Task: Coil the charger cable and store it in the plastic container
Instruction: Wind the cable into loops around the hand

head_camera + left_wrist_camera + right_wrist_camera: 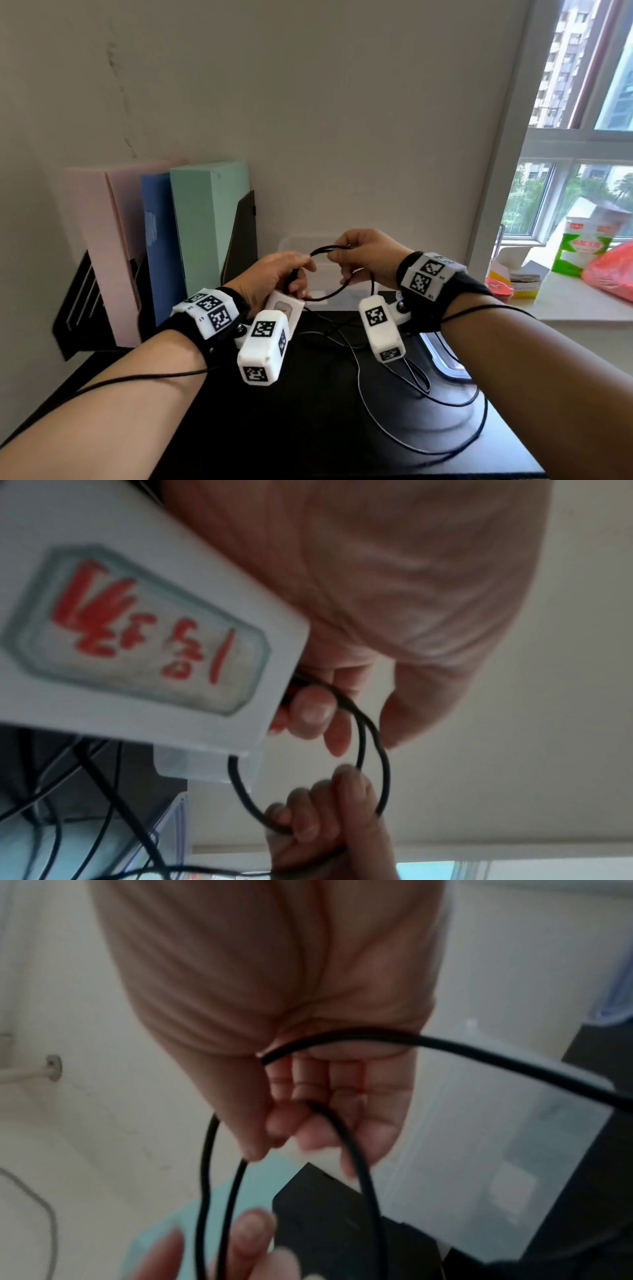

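A black charger cable (pixel 329 296) is bent into a small loop in the air between both hands, above the clear plastic container (pixel 297 241) at the back of the black desk (pixel 308 428). My left hand (pixel 277 275) grips the white charger block (pixel 285 308) with its red-lettered label (pixel 137 631) and pinches the loop (pixel 380 753) at its left side. The loop's top right sits pinched in my right hand (pixel 364 255), fingers curled round the cable (pixel 356 1161). The container (pixel 496 1137) stands open, just beyond the hands.
Black cords (pixel 414 387) trail in slack curves over the desk in front of the hands. Pink, blue and green folders (pixel 205 222) stand in a black holder at the left. A clear lid (pixel 445 359) lies at the desk's right edge; the windowsill (pixel 565 308) holds boxes and a red bag.
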Demonstrator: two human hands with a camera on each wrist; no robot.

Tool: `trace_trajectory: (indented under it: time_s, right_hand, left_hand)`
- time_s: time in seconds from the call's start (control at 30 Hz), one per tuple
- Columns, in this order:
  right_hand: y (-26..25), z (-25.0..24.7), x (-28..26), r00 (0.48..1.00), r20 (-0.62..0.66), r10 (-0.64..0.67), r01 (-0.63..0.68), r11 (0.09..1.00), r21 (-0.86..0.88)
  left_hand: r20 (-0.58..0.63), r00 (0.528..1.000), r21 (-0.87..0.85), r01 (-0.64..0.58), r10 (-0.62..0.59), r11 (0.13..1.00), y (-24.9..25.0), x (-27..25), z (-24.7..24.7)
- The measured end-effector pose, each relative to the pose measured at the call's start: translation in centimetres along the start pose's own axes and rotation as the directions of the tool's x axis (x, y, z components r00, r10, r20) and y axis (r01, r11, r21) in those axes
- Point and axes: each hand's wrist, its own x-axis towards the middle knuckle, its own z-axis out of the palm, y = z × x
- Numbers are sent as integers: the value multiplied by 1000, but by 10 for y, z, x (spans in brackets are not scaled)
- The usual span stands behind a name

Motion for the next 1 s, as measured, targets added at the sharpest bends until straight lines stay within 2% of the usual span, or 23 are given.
trace_trajectory:
  time_s: [0.07, 0.13, 0.2, 0.3, 0.4, 0.5, 0.67, 0.73, 0.83, 1.0]
  right_hand:
    - [-2, 9, 5, 998, -59, 1, 1, 999, 34]
    - [-7, 15, 7, 996, -91, -24, 27, 999, 34]
    - [-11, 13, 6, 996, -78, -32, 38, 996, 75]
    - [-11, 7, 1, 999, -34, 0, 8, 967, 254]
    - [-10, 2, -1, 998, -59, 35, -4, 885, 466]
    - [-10, 1, 0, 991, -122, 48, 34, 805, 593]
    - [-8, 2, 3, 985, -156, 69, 80, 620, 781]
    - [-6, 4, 3, 986, -160, 44, 105, 583, 806]
    - [-4, 7, 2, 990, -140, -20, 124, 598, 792]
    - [-6, 8, 2, 991, -102, -90, 135, 654, 745]
  left_hand:
    - [14, 1000, 51, -4, 3, 999, 3, 2, 8]
    - [44, 999, 17, -5, 4, 1000, 5, 3, 13]
    - [43, 999, -46, -2, 4, 999, 8, 5, 13]
    - [6, 1000, -82, -24, 25, 996, 8, 5, 8]
    - [-27, 999, -29, -32, 31, 999, 6, 6, 10]
    - [-67, 997, -24, -41, 39, 999, 5, 5, 12]
    - [6, 999, -126, -30, 31, 992, 6, 5, 13]
    - [29, 999, -123, -24, 28, 992, 9, 6, 14]
    - [8, 1000, -50, -16, 17, 999, 11, 8, 14]
    - [-46, 998, 220, -35, 46, 975, 10, 8, 18]
